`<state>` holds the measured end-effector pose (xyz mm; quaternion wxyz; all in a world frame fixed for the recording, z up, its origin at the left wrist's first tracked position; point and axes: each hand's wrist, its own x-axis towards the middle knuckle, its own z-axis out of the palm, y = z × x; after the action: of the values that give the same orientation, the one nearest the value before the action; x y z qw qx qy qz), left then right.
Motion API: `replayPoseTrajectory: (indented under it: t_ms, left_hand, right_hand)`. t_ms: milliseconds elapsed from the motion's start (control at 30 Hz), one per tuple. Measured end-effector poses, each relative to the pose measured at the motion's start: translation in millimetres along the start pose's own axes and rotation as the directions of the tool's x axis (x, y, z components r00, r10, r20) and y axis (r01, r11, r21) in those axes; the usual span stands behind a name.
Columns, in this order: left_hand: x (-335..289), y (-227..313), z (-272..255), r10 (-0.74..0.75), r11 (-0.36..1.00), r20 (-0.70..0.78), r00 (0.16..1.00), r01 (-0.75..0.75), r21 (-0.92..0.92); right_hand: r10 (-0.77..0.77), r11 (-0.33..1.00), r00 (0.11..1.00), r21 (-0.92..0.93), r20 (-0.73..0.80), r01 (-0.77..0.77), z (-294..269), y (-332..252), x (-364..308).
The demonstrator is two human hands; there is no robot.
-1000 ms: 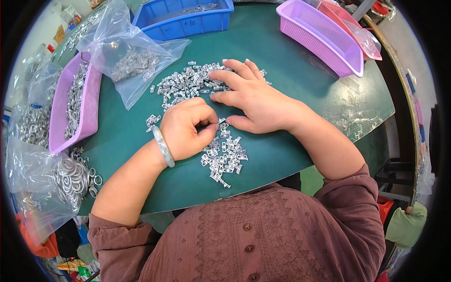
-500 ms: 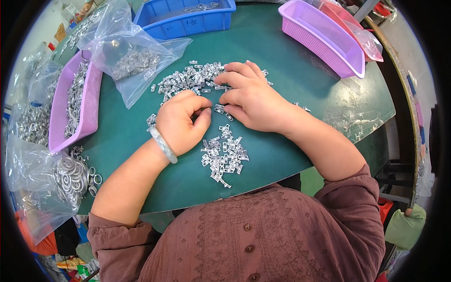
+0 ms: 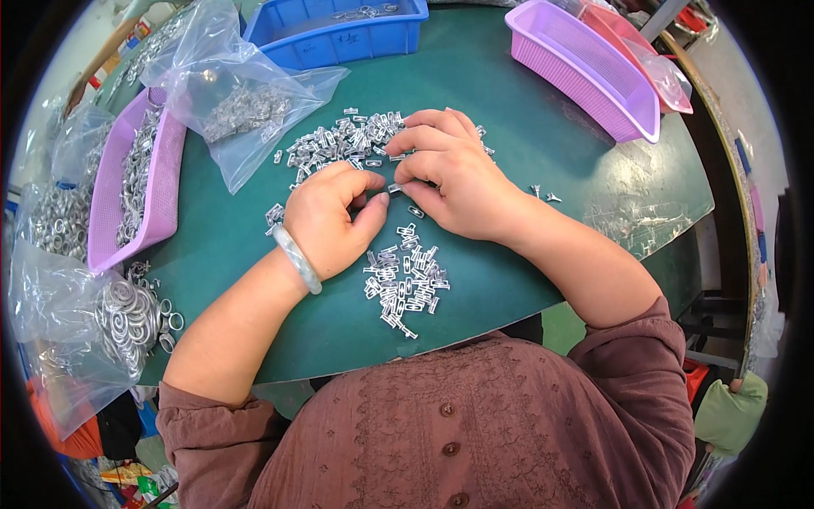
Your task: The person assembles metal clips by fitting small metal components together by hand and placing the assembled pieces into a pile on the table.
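A small metal piece (image 3: 395, 188) sits between the two hands, at the right hand's (image 3: 460, 176) thumb and forefinger, which pinch it. The left hand (image 3: 325, 219) is curled, thumb and forefinger at the piece's left end; whether they grip it I cannot tell. A loose piece (image 3: 415, 212) lies just nearer, then the near pile (image 3: 407, 284). The far pile (image 3: 335, 146) spreads beyond the hands. Farther out on the green table (image 3: 475, 76) are a bag (image 3: 246, 114) at far left and a blue bin (image 3: 339, 44) beyond.
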<state>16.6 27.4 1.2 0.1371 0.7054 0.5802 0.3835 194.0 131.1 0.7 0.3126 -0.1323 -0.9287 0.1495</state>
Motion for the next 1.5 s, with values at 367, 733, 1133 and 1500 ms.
replayPoseTrajectory:
  t_ms: [367,733,1133,1500]
  left_hand:
    - [-1,-4,0,0.025,0.999,0.005,1.000,-0.025,-0.031]
    - [-1,1,1,0.006,0.998,-0.020,1.000,-0.007,-0.056]
    - [-1,1,-7,0.083,0.988,0.112,0.990,-0.067,-0.138]
    - [0,0,-1,0.015,0.998,0.029,0.999,-0.013,-0.063]
  right_hand:
    - [-0.009,1.000,1.000,0.028,0.018,0.008,-7,-1,1]
    - [0.024,0.996,0.996,-0.093,0.087,-0.016,-4,2,-3]
    - [-0.028,0.996,0.998,-0.081,0.050,0.032,-2,2,-2]
    - [-0.039,0.995,0.999,0.095,-0.011,0.040,-4,0,0]
